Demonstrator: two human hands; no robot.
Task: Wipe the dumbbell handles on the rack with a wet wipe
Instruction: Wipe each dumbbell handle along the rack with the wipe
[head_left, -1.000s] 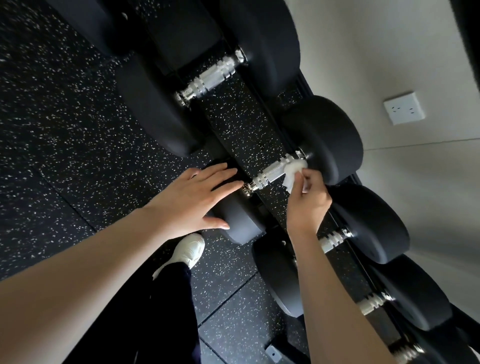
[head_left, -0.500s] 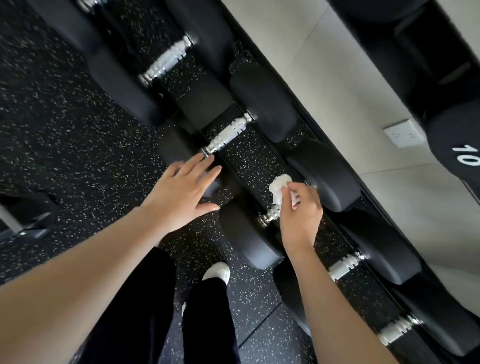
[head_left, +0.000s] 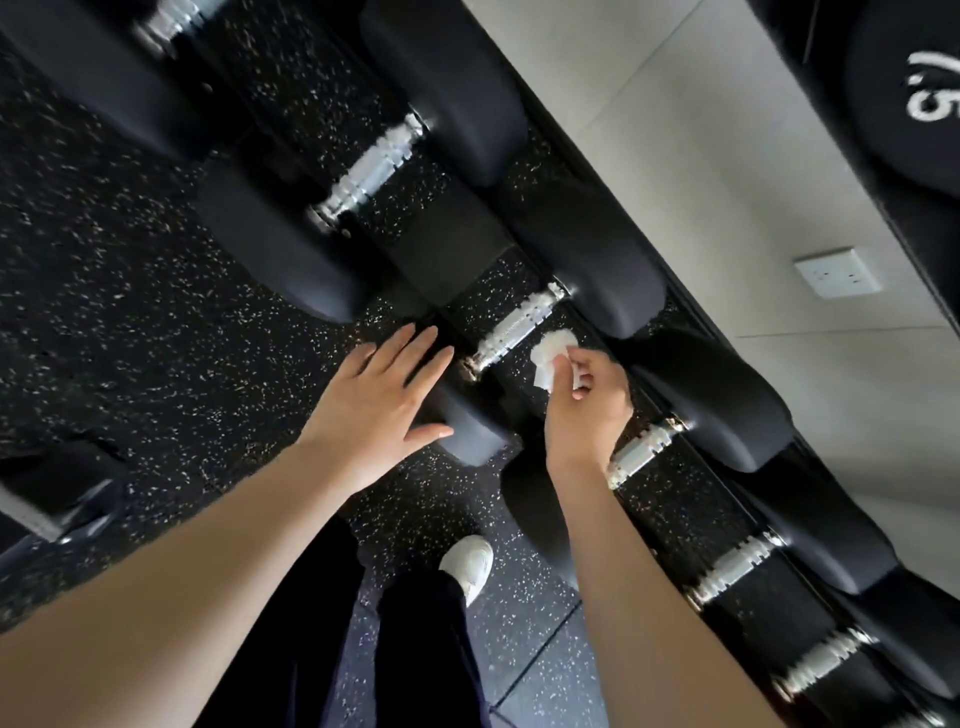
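Note:
Black dumbbells with chrome handles lie in a diagonal row on a low rack (head_left: 441, 249). My right hand (head_left: 587, 400) pinches a crumpled white wet wipe (head_left: 550, 356), held just right of one chrome handle (head_left: 517, 330), close to it but apart. My left hand (head_left: 384, 400) is open with fingers spread, hovering over or resting on the near black head (head_left: 467, 426) of that dumbbell. Another handle (head_left: 644, 449) shows just past my right wrist, and a larger one (head_left: 371, 169) lies further up the row.
Speckled black rubber floor (head_left: 130, 322) spreads to the left. A grey wall with a white socket (head_left: 836, 273) runs behind the rack. An upper-tier dumbbell (head_left: 914, 98) hangs at top right. My dark trousers and white shoe (head_left: 470, 564) are below; a dark metal base (head_left: 57, 499) sits at left.
The view has shifted along the row. My right hand left the handle it was rubbing and carried the wipe to the neighbouring handle up the row. My left hand moved with it.

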